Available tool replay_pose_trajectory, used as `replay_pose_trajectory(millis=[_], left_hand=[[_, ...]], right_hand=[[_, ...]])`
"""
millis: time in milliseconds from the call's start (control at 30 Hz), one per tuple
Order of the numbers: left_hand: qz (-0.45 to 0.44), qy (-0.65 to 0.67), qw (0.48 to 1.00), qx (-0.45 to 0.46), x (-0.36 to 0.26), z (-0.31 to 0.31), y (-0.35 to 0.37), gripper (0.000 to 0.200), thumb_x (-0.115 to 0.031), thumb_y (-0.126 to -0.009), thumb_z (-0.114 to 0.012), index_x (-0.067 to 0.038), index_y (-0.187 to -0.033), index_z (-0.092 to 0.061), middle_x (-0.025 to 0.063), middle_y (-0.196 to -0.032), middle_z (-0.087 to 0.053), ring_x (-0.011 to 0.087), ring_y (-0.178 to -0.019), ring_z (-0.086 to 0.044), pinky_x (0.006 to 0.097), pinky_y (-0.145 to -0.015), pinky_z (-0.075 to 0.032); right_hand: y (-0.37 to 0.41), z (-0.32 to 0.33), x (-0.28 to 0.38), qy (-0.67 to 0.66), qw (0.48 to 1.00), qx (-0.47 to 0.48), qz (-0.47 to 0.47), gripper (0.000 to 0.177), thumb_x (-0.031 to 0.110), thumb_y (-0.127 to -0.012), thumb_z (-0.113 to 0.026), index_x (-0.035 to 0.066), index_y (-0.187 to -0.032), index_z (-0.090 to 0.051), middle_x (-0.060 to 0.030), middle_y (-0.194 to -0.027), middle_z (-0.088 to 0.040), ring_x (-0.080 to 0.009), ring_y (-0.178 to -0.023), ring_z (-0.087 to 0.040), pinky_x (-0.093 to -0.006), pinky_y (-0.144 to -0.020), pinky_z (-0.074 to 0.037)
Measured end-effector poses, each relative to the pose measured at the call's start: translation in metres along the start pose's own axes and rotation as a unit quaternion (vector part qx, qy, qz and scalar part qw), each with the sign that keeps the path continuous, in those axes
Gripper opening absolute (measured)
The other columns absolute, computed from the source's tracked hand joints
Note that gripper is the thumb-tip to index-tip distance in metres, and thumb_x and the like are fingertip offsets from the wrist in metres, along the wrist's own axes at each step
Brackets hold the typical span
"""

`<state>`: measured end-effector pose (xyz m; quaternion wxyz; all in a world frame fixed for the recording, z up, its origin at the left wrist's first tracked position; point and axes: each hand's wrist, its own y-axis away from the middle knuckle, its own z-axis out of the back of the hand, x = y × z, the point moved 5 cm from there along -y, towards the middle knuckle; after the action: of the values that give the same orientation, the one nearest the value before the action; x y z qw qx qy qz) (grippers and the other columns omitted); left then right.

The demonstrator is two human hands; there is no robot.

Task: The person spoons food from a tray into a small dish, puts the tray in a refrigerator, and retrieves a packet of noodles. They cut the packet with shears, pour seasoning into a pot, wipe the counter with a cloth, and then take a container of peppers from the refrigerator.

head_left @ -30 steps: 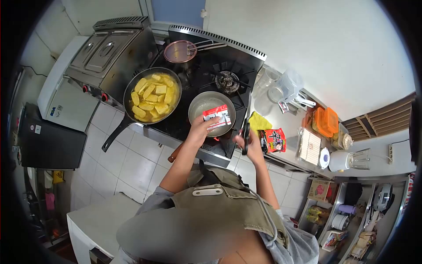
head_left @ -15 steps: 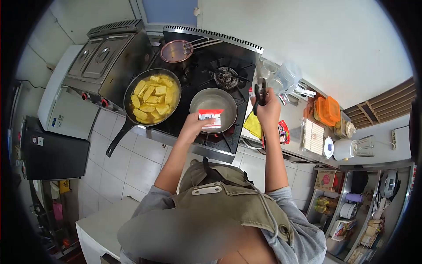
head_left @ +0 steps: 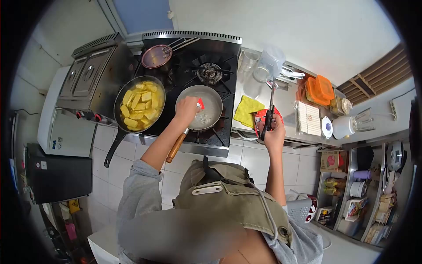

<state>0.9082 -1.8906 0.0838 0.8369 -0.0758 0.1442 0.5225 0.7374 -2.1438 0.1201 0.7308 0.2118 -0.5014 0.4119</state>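
My left hand [head_left: 186,110] is closed on a small red and white packet [head_left: 201,104], mostly hidden by my fingers. It is over a saucepan [head_left: 215,97] with a wooden handle, which sits on the front burner. White bits [head_left: 203,118] show in the clear liquid inside. My right hand [head_left: 275,131] grips black-handled scissors [head_left: 267,118], blade pointing away from me, above the counter. Just behind that hand lies a red packet [head_left: 261,115], beside a yellow cloth [head_left: 248,109].
A frying pan [head_left: 117,102] of yellow pieces in oil stands left on the stove [head_left: 184,79]. Behind it is a pot with a strainer [head_left: 157,56] on top. Clear jugs [head_left: 272,59], an orange container [head_left: 324,88] and a blender [head_left: 361,125] line the counter.
My left hand has turned over above the saucepan, tipping the packet, and white bits now show in the liquid. My right hand has lowered toward the red packet with the scissors. The view has shifted right.
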Motion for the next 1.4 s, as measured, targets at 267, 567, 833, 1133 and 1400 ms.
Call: replay_pose_trajectory(millis=[267, 567, 833, 1133, 1400], left_hand=[[-0.046, 0.052, 0.997, -0.046, 0.004, -0.006, -0.005, 0.018, -0.015, -0.068, -0.071, -0.007, -0.084, -0.065, 0.0193, -0.077, -0.063, 0.0360, -0.078, -0.061, 0.0440, -0.068, -0.048], [0.000, 0.025, 0.999, -0.029, 0.003, -0.006, -0.005, 0.027, -0.024, -0.065, -0.074, -0.005, -0.083, -0.067, 0.0180, -0.074, -0.063, 0.0352, -0.074, -0.061, 0.0419, -0.065, -0.048], [-0.057, 0.129, 0.986, -0.087, 0.007, -0.015, -0.004, 0.030, -0.027, -0.067, -0.073, -0.003, -0.083, -0.065, 0.0207, -0.075, -0.062, 0.0372, -0.074, -0.060, 0.0433, -0.065, -0.046], [-0.082, 0.145, 0.976, -0.140, 0.004, -0.002, 0.007, 0.024, -0.028, -0.076, -0.065, -0.007, -0.089, -0.069, 0.0189, -0.072, -0.062, 0.0353, -0.070, -0.060, 0.0399, -0.063, -0.047], [-0.008, 0.007, 0.996, -0.092, -0.002, 0.017, 0.012, 0.022, -0.033, -0.076, -0.065, -0.013, -0.082, -0.072, 0.0143, -0.063, -0.061, 0.0322, -0.062, -0.060, 0.0402, -0.057, -0.047]], right_hand=[[0.015, 0.027, -0.019, 0.002, 1.000, -0.028, 0.000, 0.024, 0.011, -0.072, -0.069, 0.004, -0.088, -0.053, -0.0072, -0.060, -0.061, -0.0086, -0.052, -0.051, -0.0240, -0.053, -0.041], [0.028, 0.033, -0.019, 0.024, 0.999, -0.011, -0.039, 0.024, 0.011, -0.072, -0.068, 0.003, -0.089, -0.053, -0.0132, -0.070, -0.067, -0.0110, -0.060, -0.061, -0.0248, -0.059, -0.045], [0.029, 0.030, -0.021, 0.023, 0.999, -0.002, -0.038, 0.024, 0.011, -0.072, -0.069, 0.002, -0.088, -0.053, -0.0128, -0.069, -0.066, -0.0098, -0.059, -0.060, -0.0246, -0.057, -0.045], [0.030, 0.023, -0.023, 0.029, 0.999, 0.022, -0.040, 0.023, 0.011, -0.073, -0.067, 0.003, -0.086, -0.051, -0.0120, -0.067, -0.066, -0.0091, -0.058, -0.060, -0.0243, -0.056, -0.045], [0.032, 0.024, -0.024, 0.044, 0.998, 0.018, -0.036, 0.022, 0.011, -0.073, -0.068, 0.004, -0.084, -0.051, -0.0102, -0.065, -0.065, -0.0097, -0.055, -0.058, -0.0240, -0.055, -0.044]])
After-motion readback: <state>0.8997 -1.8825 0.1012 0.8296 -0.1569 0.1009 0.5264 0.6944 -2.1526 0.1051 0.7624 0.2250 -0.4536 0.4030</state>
